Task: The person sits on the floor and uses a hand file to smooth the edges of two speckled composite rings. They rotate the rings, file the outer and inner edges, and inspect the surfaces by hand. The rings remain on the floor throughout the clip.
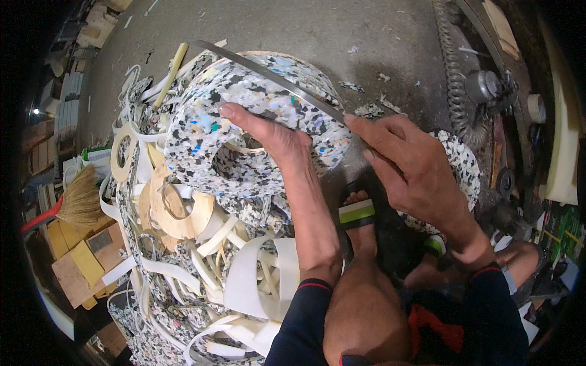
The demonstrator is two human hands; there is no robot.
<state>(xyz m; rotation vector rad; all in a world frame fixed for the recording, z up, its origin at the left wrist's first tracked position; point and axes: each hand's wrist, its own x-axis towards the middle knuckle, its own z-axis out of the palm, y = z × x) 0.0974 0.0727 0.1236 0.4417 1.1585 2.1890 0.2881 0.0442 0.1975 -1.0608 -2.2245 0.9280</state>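
A thick foam ring [195,146], speckled white, black and blue, rests tilted on a heap of scraps, its round hole facing me. My left hand [278,137] holds it beside the hole. The thumb stretches over the face, while the other fingers are mostly hidden. My right hand [406,165] is closed around the handle end of a long, thin knife [274,79]; the handle itself is covered by the fingers. The blade reaches up and left across the ring's far part. Whether its edge is sunk into the foam I cannot tell.
Pale foam strips [256,274] and flat rings [177,213] pile up at left. Another speckled foam disc [461,171] lies by my right forearm. A broom [82,195] is at far left. A coiled hose [455,79] hangs at right. Foam crumbs dot the grey floor [366,36].
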